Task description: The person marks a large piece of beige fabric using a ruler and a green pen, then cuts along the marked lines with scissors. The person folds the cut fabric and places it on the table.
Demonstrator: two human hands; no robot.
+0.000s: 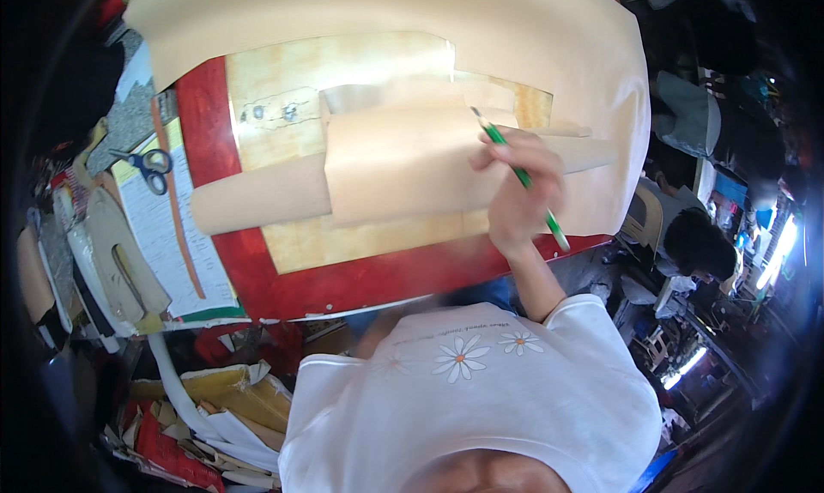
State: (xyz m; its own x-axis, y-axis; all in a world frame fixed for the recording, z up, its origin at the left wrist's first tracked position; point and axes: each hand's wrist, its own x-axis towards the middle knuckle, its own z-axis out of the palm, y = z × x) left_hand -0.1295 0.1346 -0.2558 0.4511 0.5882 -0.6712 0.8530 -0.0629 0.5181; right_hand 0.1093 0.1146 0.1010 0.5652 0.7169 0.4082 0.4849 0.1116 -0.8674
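Note:
My right hand is closed around a green pencil, held aslant with its dark tip up and to the left. It is over a beige leather-like piece in the middle of the table. That piece lies across a rolled length of similar beige material. A large beige sheet spreads over the far and right side of the table. Of my left arm, only a smeared shape shows at the near table edge. Motion blur hides the fingers of my left hand.
The table has a red border and a pale yellowish worn middle. To the left are blue-handled scissors, written papers, a brown strip and a slotted grey-beige template. Scraps pile below; a person is at right.

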